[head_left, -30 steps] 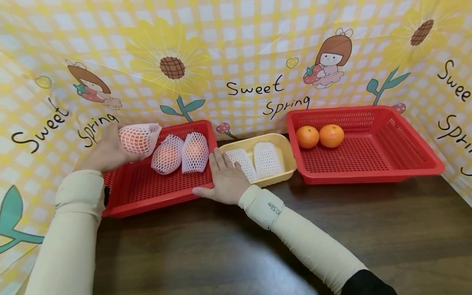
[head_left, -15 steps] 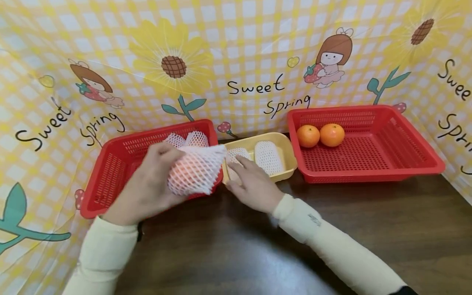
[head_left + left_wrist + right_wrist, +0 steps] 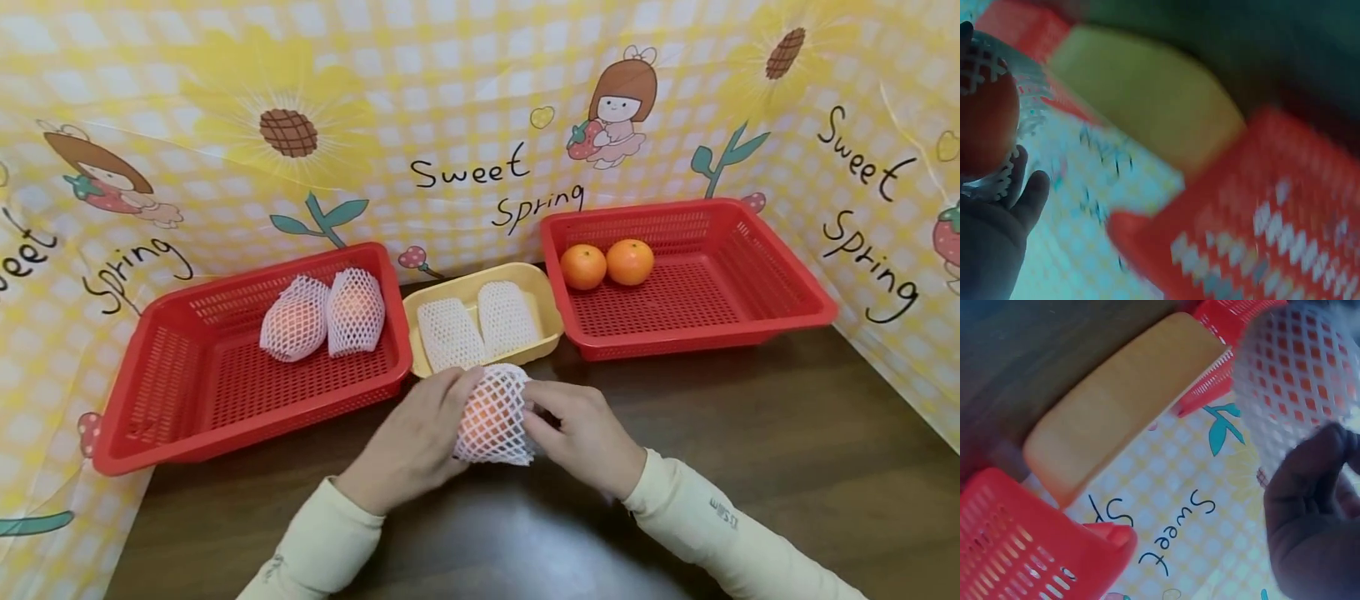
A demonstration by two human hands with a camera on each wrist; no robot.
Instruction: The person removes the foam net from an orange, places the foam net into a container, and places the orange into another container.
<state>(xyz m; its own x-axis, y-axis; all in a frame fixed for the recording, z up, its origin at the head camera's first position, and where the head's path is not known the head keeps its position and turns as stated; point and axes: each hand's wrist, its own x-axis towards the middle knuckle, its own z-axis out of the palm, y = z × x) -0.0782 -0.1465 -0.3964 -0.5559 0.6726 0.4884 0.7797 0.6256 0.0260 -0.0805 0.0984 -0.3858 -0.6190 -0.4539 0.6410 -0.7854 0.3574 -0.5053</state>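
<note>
In front of the yellow tray (image 3: 553,329), both hands meet at an orange in a white foam net (image 3: 491,421), held above the table. My left hand (image 3: 408,446) grips it from the left side; bare orange skin (image 3: 985,125) shows past the net in the left wrist view. The thumb and fingers of my right hand (image 3: 588,433) pinch the loose end of the foam net (image 3: 1275,434). Two more netted oranges (image 3: 295,321) lie in the left red basket (image 3: 247,433). Two white foam nets (image 3: 450,333) lie side by side in the tray.
On the right stands another red basket (image 3: 705,332) with two bare oranges (image 3: 630,262) at its left end. The tray sits between both baskets. Behind them hangs a yellow checked cloth (image 3: 450,83). Dark wooden table (image 3: 750,433) extends in front.
My left hand has carried the netted orange from the left basket to the front of the tray. My right hand has left the basket rim and now pinches the net. The view has shifted.
</note>
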